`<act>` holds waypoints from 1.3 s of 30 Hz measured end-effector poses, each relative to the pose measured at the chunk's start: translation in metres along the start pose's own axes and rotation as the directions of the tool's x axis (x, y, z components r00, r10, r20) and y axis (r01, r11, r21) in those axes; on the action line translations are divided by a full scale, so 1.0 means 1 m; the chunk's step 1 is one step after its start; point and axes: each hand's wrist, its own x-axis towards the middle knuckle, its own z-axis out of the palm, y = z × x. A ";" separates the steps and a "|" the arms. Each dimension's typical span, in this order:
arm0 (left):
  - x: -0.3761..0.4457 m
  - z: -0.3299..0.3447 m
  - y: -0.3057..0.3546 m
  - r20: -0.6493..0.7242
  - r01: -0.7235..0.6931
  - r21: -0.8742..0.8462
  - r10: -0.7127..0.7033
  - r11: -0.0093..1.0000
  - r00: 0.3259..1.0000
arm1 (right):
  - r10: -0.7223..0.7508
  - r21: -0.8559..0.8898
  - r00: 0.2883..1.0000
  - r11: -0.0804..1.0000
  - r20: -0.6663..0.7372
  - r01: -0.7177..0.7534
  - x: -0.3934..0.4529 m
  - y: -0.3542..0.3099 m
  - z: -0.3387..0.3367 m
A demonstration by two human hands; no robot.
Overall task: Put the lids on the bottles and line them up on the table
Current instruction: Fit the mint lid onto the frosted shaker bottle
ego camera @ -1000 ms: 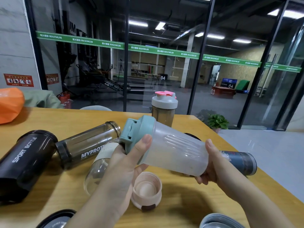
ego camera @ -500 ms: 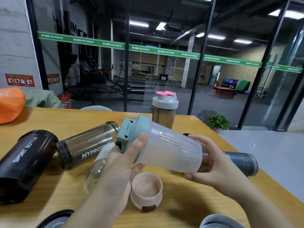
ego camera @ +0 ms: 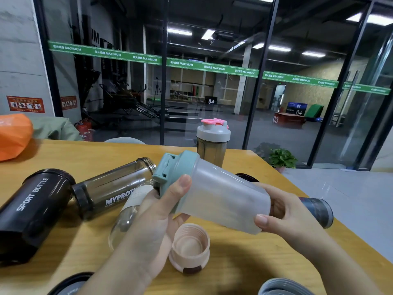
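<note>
Frosted bottle (ego camera: pixel 223 201) tilts between both hands: left hand (ego camera: pixel 155 220) grips its teal lid (ego camera: pixel 172 173), right hand (ego camera: pixel 285 216) its base.

frosted bottle (ego camera: pixel 223 201): teal lid (ego camera: pixel 172 173) on, tilted above the table
pink-lidded bottle (ego camera: pixel 212 143): capped, upright
peach lid (ego camera: pixel 189 248): loose, upturned

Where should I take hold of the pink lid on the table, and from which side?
Grip the pink lid by its outer wall, coming from above with thumb and fingers on opposite sides. It lies open side up, threads showing, so the round wall is the only firm hold, though it will probably need flipping before it goes on a bottle. Both hands are busy with the frosted bottle.
</note>
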 end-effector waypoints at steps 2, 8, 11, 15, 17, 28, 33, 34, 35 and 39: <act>0.000 0.000 0.000 0.002 -0.015 0.022 0.015 1.000 1.000 | 0.007 -0.007 1.000 1.000 0.001 -0.007 0.000 0.001 0.000; 0.003 0.000 -0.001 -0.032 -0.142 0.111 0.146 0.984 0.989 | 0.080 0.010 0.996 0.997 0.043 -0.080 -0.001 0.003 0.002; 0.004 -0.001 0.002 -0.029 -0.172 0.146 0.178 0.974 0.984 | 0.143 -0.053 0.985 0.989 0.101 -0.138 -0.001 0.002 0.007; 0.004 -0.002 0.003 0.003 -0.203 0.160 0.206 0.966 0.979 | 0.165 -0.093 0.981 0.983 0.100 -0.156 -0.002 -0.004 0.004; 0.004 -0.002 0.002 0.004 -0.220 0.196 0.223 0.956 0.975 | 0.176 -0.126 0.983 0.978 0.050 -0.168 0.000 -0.005 0.000; -0.006 0.011 0.001 -0.015 -0.250 0.491 0.295 0.835 0.955 | 0.004 -0.602 0.997 0.797 0.074 0.042 0.034 -0.051 0.038; 0.001 0.004 0.003 0.127 -0.278 0.386 0.247 0.880 0.960 | -0.124 -0.701 0.992 0.706 0.011 0.096 0.036 -0.055 0.030; 0.003 0.004 0.001 0.122 -0.262 0.409 0.232 0.874 0.965 | -0.141 -0.700 0.990 0.708 -0.012 0.093 0.036 -0.055 0.026; 0.004 0.003 -0.002 0.091 -0.232 0.456 0.214 0.859 0.973 | -0.150 -0.688 0.988 0.721 -0.039 0.082 0.036 -0.054 0.022; 0.006 -0.002 -0.019 0.074 -0.154 0.750 0.150 0.644 0.986 | -0.209 -0.605 0.966 0.792 -0.152 0.076 0.041 -0.040 -0.001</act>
